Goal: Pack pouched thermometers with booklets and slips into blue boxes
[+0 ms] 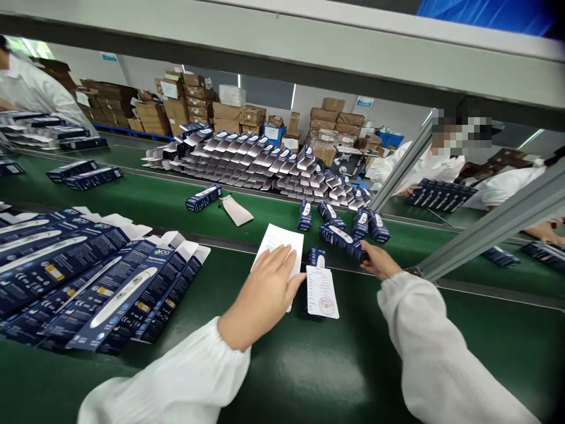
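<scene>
My left hand lies flat, fingers stretched, on a stack of white paper sheets on the green table. Just right of it, a smaller stack of printed slips with a round red stamp partly covers a dark blue box. My right hand grips the near end of a dark blue thermometer box at the belt's edge. More such boxes lie just beyond it on the green belt.
Open-flapped blue boxes lean in a row at left. A pale pouch and another box lie on the belt. Behind it rises a big pile of open boxes. A slanted metal post stands at right; co-workers in white sit beyond.
</scene>
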A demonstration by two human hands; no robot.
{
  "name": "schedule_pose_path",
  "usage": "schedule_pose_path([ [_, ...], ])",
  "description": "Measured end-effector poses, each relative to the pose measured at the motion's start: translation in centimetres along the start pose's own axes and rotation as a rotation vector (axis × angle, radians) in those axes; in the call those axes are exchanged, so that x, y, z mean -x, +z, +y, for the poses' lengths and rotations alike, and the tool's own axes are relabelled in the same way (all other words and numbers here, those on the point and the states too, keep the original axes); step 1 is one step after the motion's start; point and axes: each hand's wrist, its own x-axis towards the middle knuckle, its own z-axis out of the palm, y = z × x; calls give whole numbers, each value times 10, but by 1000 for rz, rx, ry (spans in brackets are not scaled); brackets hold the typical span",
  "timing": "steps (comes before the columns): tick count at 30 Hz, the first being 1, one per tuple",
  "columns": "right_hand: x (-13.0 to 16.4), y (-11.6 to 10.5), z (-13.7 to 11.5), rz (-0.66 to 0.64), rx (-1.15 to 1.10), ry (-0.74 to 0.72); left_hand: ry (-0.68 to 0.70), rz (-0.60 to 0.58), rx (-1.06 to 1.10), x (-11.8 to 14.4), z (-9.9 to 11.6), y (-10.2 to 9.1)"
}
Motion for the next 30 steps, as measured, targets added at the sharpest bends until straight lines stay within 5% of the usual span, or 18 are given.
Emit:
schedule_pose_path([
  [3, -19, 27, 7, -59, -53, -19, -22, -128, -149, -5, 9, 21],
  [6, -15, 39, 6, -131, -70, -101, 18, -210, -186, 4, 13, 15],
  [12, 61, 21, -2, -440, 138, -280, 14, -416, -64, -21, 8, -20],
  [16, 115, 19, -6, -646, 559, -702, -139, -490, -76, -70, -12, -2],
  [19, 129, 24, -3, -626, 750, -848, -172, -518, -24, -90, -23, 11],
  [22, 126, 27, -2, -621, 785, -837, -151, -454, 28, -83, -20, 2],
  [25, 118, 27, -3, -683, 765, -790, -153, -243, 105, -56, -2, -27],
  [27, 115, 26, -5, -714, 747, -766, -217, -26, 255, -34, 10, -50],
  [30, 113, 24, -5, -724, 731, -746, -422, 8, 558, -3, 21, -69],
])
